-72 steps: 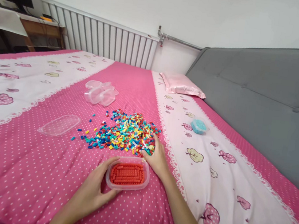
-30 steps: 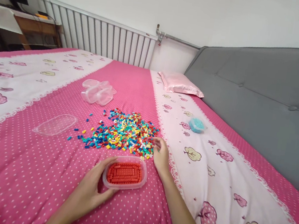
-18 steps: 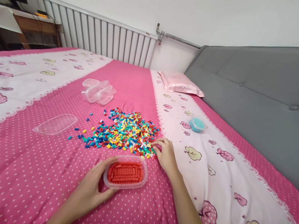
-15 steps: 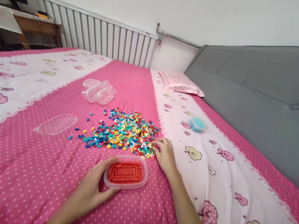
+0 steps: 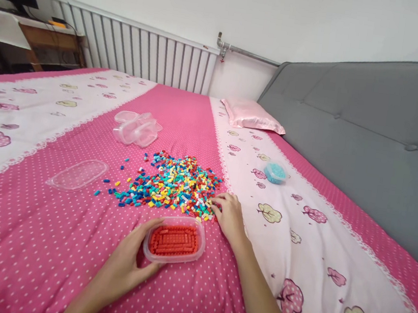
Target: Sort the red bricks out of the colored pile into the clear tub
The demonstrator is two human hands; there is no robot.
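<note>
My left hand (image 5: 125, 266) grips the left end of a clear plastic container (image 5: 201, 245), thumb along the near side and fingers at the far side. Inside it, red building bricks (image 5: 175, 239) are packed in neat rows. Beyond the container, a loose heap of small multicoloured building bricks (image 5: 174, 183) is spread over the pink bedsheet (image 5: 78, 242). At the heap's right edge, my right hand (image 5: 229, 214) rests palm down, its bent fingers apart and touching the outer bricks. I make out no brick held between those fingertips.
A clear lid (image 5: 79, 174) lies left of the heap. Behind it are several stacked clear containers (image 5: 137, 129). To the right sits a small tub of light-blue pieces (image 5: 275, 173). A pink pillow (image 5: 253, 115) lies by the grey headboard (image 5: 370, 131); a radiator (image 5: 138, 47) lines the wall.
The view has shifted very slightly. Both hands keep nearly the same places, left on the container and right at the heap's edge.
</note>
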